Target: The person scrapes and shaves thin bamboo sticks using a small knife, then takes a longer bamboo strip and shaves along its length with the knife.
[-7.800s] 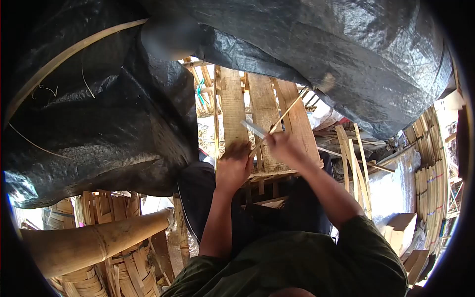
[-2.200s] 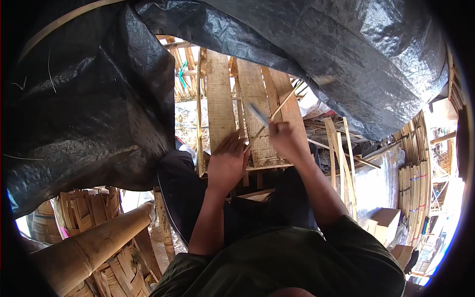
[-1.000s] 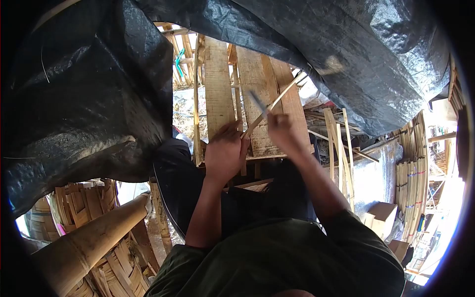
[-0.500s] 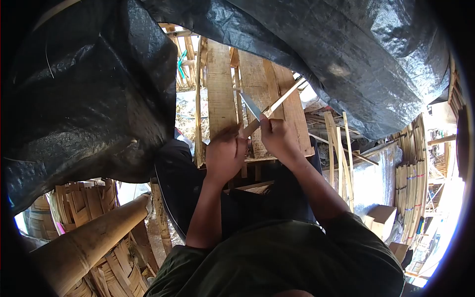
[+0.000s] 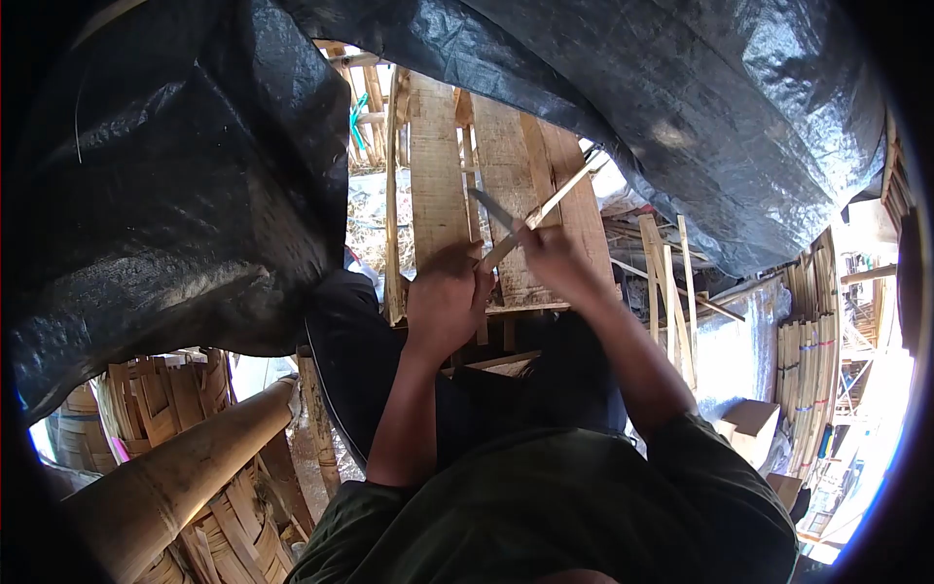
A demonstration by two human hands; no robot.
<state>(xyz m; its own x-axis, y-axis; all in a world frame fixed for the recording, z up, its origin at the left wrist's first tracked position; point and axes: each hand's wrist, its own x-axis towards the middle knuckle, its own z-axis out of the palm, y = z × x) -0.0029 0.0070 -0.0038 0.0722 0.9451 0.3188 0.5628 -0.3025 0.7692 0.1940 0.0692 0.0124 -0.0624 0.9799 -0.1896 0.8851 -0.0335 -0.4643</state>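
My left hand (image 5: 446,300) is closed on the near end of a thin pale strip (image 5: 562,193), which looks like bamboo. The strip slants up and to the right over a bench of wooden planks (image 5: 504,170). In my right hand (image 5: 553,255) is the handle of a knife (image 5: 494,208); its blade points up and to the left. Knife and strip cross just beside the right fingers. Whether the edge touches the strip cannot be made out. The handle is mostly hidden by the fingers.
Black plastic sheeting (image 5: 175,214) hangs at the left and across the top. A thick bamboo pole (image 5: 185,472) lies lower left above woven strips. Upright slats (image 5: 671,297), a cardboard box (image 5: 749,428) and bundled strips (image 5: 809,375) are at the right.
The strip lies at a similar slant throughout. Over the last half second, the knife has tilted slightly and my right hand has shifted a little to the right. Earlier, the view shifted over the bench.
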